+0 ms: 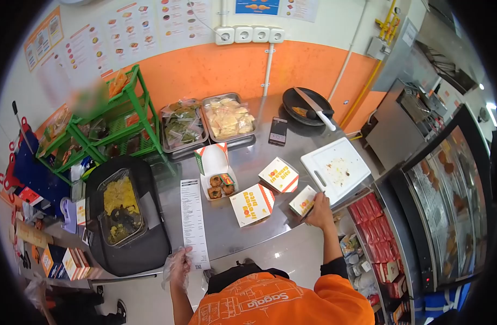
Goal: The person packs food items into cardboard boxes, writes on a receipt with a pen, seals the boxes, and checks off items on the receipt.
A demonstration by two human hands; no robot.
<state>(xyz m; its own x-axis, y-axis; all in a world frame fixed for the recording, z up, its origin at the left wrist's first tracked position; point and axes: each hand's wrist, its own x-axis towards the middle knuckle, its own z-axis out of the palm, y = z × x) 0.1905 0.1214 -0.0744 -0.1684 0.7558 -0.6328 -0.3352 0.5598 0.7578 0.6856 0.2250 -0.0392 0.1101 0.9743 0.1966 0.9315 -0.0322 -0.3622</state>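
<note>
My left hand [179, 266], in a clear plastic glove, pinches the lower end of a long printed receipt [192, 222] at the table's front edge. My bare right hand [319, 212] grips the right side of a small closed box [302, 201] near the front edge. Two larger closed boxes, one [252, 205] in front and one [279, 175] behind, lie between the receipt and the small box. Beside the receipt stands an open box [213, 165] holding several browned round pieces and small packets.
A white cutting board [335, 168] lies at the right; a black pan [298, 98] with a knife [312, 106] is behind it. A phone [278, 131], metal trays of bagged food [228, 117], green racks [118, 127] and a food container [120, 206] surround the work area. Another person's gloved hand [37, 291] shows lower left.
</note>
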